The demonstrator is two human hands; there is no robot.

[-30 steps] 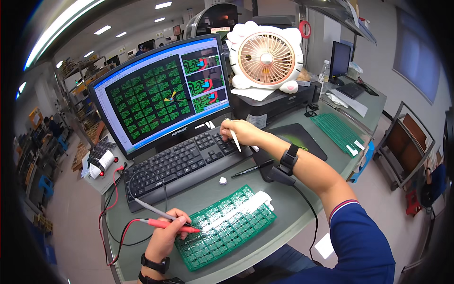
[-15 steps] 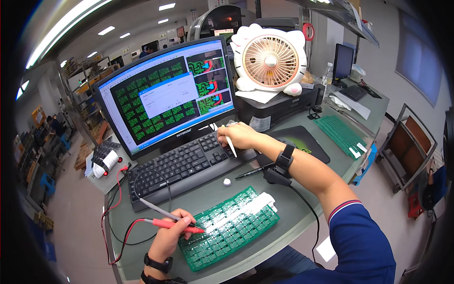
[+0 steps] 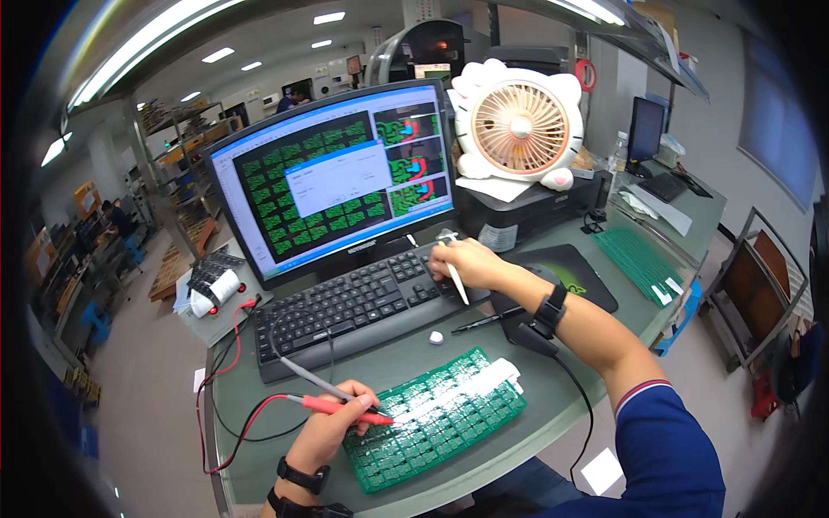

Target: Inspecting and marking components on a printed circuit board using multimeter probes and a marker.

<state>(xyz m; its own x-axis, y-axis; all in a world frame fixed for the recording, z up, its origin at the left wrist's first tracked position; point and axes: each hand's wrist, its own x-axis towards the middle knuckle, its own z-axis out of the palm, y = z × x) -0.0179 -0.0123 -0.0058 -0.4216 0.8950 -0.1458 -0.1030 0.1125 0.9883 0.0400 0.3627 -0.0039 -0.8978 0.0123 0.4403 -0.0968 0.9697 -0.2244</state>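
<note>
Left hand [image 3: 338,427] grasping a red probe [image 3: 373,419] and a grey probe [image 3: 315,378] at the left part of a green circuit board [image 3: 440,427], flat on the desk [image 3: 380,371]. Right hand [image 3: 473,263] clasping a white stick [image 3: 456,283] over the keyboard [image 3: 367,295]; key contact cannot be told. Its forearm [image 3: 596,338] partly hides the mouse pad [image 3: 594,287]. A white cap [image 3: 436,337] lies between board and keyboard; behind stand a monitor [image 3: 332,233] and, on a printer [image 3: 535,211], a fan [image 3: 518,128].

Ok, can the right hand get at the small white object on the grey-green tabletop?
Probably yes: the right hand is nearby and nothing covers the small white object, though that hand holds a slim white stick.
</note>
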